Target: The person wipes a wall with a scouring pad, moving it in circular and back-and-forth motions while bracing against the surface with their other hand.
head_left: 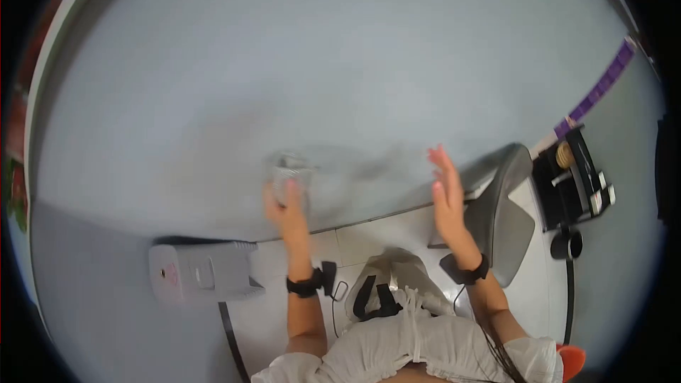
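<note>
White garment [418,344] fills the 6 o'clock edge of the view, with both bare forearms rising from it, each bearing a black wristband [306,285]. Left hand [286,207] sits at roughly 7 o'clock of centre, fingers wrapped around a clear container [289,171]. The container lies over the near edge of the table [340,64]; blur prevents telling whether it rests on the surface. Right hand [447,191] is at 4 o'clock of centre, fingers extended and held together, palm turned inward, holding nothing, well apart from the container. The table is a pale grey, matte expanse occupying the upper view. White tiled floor [369,237] shows below its edge. A grey chair [509,216] stands just beside the right hand at 3 o'clock. A white box [198,271] lies at 8 o'clock, a black rack [576,184] at 3 o'clock, and a purple strip [601,89] at 2 o'clock
</note>
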A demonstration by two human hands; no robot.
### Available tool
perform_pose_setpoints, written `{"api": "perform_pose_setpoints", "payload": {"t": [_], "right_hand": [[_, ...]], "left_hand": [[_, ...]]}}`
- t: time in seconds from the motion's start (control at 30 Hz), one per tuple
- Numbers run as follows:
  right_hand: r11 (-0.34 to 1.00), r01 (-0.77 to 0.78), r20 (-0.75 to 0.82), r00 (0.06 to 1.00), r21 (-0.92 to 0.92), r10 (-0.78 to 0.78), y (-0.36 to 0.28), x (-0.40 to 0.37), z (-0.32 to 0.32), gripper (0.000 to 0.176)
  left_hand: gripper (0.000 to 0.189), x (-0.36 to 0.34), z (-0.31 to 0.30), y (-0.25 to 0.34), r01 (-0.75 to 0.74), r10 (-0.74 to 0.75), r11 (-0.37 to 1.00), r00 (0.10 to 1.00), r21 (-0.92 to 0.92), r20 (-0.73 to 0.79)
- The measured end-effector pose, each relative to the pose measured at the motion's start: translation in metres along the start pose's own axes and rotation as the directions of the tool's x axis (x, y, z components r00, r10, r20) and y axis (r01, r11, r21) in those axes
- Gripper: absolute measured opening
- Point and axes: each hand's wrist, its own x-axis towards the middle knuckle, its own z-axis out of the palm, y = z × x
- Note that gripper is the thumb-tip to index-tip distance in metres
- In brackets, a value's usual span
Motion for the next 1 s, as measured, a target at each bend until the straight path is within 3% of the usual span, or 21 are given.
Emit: {"api": "perform_pose_setpoints", "payload": {"t": [0.07, 0.1, 0.17, 0.2, 0.23, 0.33, 0.43, 0.5, 0.57, 0.67, 0.73, 0.83, 0.9, 0.97, 1.0], "right_hand": [[0.946, 0.208, -0.025, 0.975, -0.247, -0.221, -0.008, 0.031, 0.000, 0.055], [0.868, 0.335, -0.032, 0.928, -0.367, -0.371, -0.015, 0.052, -0.003, 0.054], [0.682, 0.512, 0.015, 0.805, -0.523, -0.593, -0.029, 0.086, -0.014, 0.054], [0.585, 0.583, 0.037, 0.726, -0.563, -0.687, -0.031, 0.105, -0.018, 0.055], [0.519, 0.596, 0.060, 0.690, -0.613, -0.722, -0.033, 0.122, -0.019, 0.054], [0.345, 0.609, 0.104, 0.580, -0.714, -0.808, -0.030, 0.165, -0.015, 0.049], [0.277, 0.594, 0.070, 0.493, -0.755, -0.867, -0.019, 0.187, -0.001, 0.041], [0.224, 0.537, 0.047, 0.445, -0.813, -0.894, -0.009, 0.192, 0.009, 0.036], [0.240, 0.534, 0.024, 0.440, -0.811, -0.898, 0.000, 0.194, 0.010, 0.036], [0.210, 0.543, 0.034, 0.404, -0.813, -0.914, 0.000, 0.199, 0.009, 0.038], [0.206, 0.540, 0.033, 0.400, -0.816, -0.916, 0.002, 0.199, 0.011, 0.040], [0.207, 0.528, 0.029, 0.403, -0.824, -0.915, 0.003, 0.195, 0.012, 0.042], [0.210, 0.524, 0.017, 0.395, -0.825, -0.919, 0.003, 0.193, 0.013, 0.042], [0.197, 0.531, 0.035, 0.395, -0.824, -0.918, 0.004, 0.192, 0.012, 0.042], [0.186, 0.530, 0.046, 0.394, -0.827, -0.918, 0.003, 0.193, 0.010, 0.042]], "left_hand": [[0.033, 0.048, -0.026, 0.035, -0.248, 0.266, 0.962, 0.947, 0.112, -0.183], [0.030, 0.069, -0.027, 0.062, -0.370, 0.418, 0.906, 0.860, 0.208, -0.292], [0.029, 0.081, -0.034, 0.110, -0.306, 0.369, 0.929, 0.820, 0.209, -0.438], [0.028, 0.097, -0.031, 0.125, -0.378, 0.452, 0.892, 0.746, 0.248, -0.488], [0.027, 0.112, -0.026, 0.138, -0.450, 0.531, 0.846, 0.663, 0.287, -0.527], [0.027, 0.136, -0.012, 0.179, -0.607, 0.838, 0.544, 0.359, 0.580, -0.410], [0.023, 0.139, 0.020, 0.171, -0.596, 0.791, 0.595, 0.311, 0.540, -0.528], [0.020, 0.111, 0.050, 0.136, -0.686, 0.937, 0.344, 0.292, 0.642, -0.190], [0.023, 0.075, 0.081, 0.091, -0.777, 0.951, 0.164, 0.287, 0.608, 0.111], [0.021, 0.106, 0.067, 0.126, -0.747, 0.982, 0.131, 0.189, 0.652, 0.018], [0.021, 0.133, 0.045, 0.184, -0.676, 0.965, 0.255, 0.137, 0.691, -0.222], [0.024, 0.138, 0.041, 0.186, -0.603, 0.895, 0.421, 0.156, 0.677, -0.418], [0.024, 0.117, 0.061, 0.132, -0.616, 0.975, 0.210, 0.073, 0.760, -0.210], [0.023, 0.084, 0.074, 0.082, -0.720, 0.973, 0.172, 0.231, 0.672, -0.001], [0.023, 0.091, 0.072, 0.088, -0.703, 0.981, 0.162, 0.188, 0.692, -0.039]]}}
